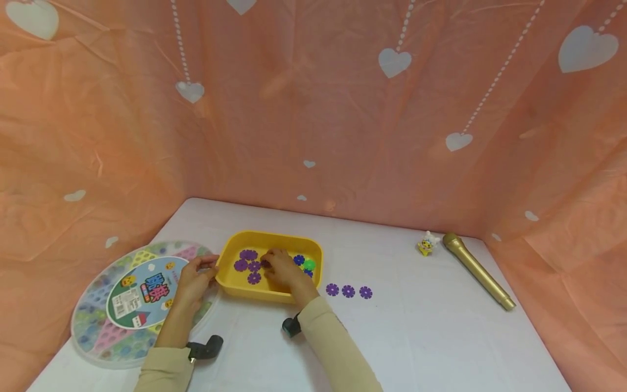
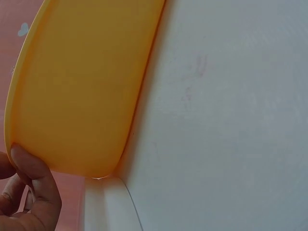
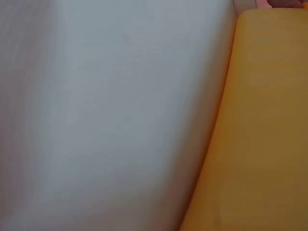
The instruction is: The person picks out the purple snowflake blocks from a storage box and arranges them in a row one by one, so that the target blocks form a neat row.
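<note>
Two beige sleeves come up from the bottom edge of the head view, each wrist carrying a small black camera, and they lead to the hands over a white table. The left hand rests at the left end of a yellow tray; its fingers curl against the outer wall and rim, and the left wrist view shows a fingertip pressed to the tray's rounded corner. The right hand reaches down inside the tray, knuckles up and fingers bent toward the floor among purple flower discs, but whether the fingertips pinch one cannot be told, since the hand hides them. At the right end of the tray, just beyond that hand, lie a blue disc and a green one. Outside the tray, just beside its right end, three more purple discs lie in a row on the table. A round checkers board in clear packaging lies to the left, its edge near the left hand. Well apart, at the far right corner, a gold microphone lies slantwise with a small yellow figure just beside its head. Pink cloth with white hearts hangs behind and at both sides
</note>
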The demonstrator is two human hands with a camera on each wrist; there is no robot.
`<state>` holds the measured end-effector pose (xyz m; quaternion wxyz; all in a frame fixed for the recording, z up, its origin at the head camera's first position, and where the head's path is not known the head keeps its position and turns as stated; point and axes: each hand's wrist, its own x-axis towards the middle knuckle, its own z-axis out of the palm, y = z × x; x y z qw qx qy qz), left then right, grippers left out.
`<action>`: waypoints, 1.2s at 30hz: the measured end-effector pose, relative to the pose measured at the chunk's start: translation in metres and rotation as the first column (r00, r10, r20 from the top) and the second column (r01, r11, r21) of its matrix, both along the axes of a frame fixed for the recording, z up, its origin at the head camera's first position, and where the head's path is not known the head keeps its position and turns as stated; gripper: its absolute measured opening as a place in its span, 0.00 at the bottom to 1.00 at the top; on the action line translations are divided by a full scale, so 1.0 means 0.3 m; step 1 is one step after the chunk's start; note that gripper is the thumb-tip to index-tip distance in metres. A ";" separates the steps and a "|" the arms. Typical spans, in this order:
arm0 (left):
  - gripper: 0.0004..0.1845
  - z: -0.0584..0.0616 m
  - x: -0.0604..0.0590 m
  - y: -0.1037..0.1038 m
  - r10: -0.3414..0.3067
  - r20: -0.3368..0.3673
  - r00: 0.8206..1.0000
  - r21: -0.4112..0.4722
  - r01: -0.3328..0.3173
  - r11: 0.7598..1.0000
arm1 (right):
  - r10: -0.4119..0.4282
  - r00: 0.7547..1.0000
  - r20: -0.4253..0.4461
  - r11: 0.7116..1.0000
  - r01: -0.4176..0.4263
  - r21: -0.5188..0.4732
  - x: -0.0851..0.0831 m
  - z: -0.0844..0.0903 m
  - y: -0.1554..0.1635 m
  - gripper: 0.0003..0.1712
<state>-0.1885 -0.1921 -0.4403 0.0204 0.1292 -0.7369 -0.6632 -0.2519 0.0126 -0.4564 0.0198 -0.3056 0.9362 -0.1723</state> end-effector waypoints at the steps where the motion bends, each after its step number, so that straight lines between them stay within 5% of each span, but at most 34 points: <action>1: 0.20 -0.001 0.000 0.000 0.001 -0.003 1.000 0.002 -0.001 1.000 | 0.006 1.000 -0.015 1.000 -0.006 -0.007 -0.001 0.000 0.001 0.16; 5: 0.20 -0.006 -0.002 -0.001 0.004 -0.007 1.000 0.012 -0.004 1.000 | -0.001 1.000 -0.014 0.999 0.000 -0.049 -0.002 0.002 0.002 0.12; 12: 0.20 -0.004 0.002 -0.001 0.002 -0.004 1.000 0.015 -0.002 1.000 | -0.063 0.988 0.141 0.993 0.077 -0.092 0.007 0.019 -0.004 0.11; 21: 0.20 -0.002 0.003 0.002 0.002 -0.011 1.000 0.015 -0.002 1.000 | -0.112 0.968 0.225 0.978 0.147 -0.145 0.012 0.022 -0.001 0.14; 29: 0.20 -0.004 0.004 0.001 0.004 -0.012 1.000 0.015 -0.004 1.000 | -0.076 0.961 0.267 0.926 0.168 -0.339 0.012 0.077 0.046 0.16; 36: 0.20 -0.004 0.008 0.000 -0.001 -0.023 1.000 0.019 0.001 1.000 | -0.020 0.990 0.143 0.896 0.081 -0.436 0.018 0.164 0.187 0.16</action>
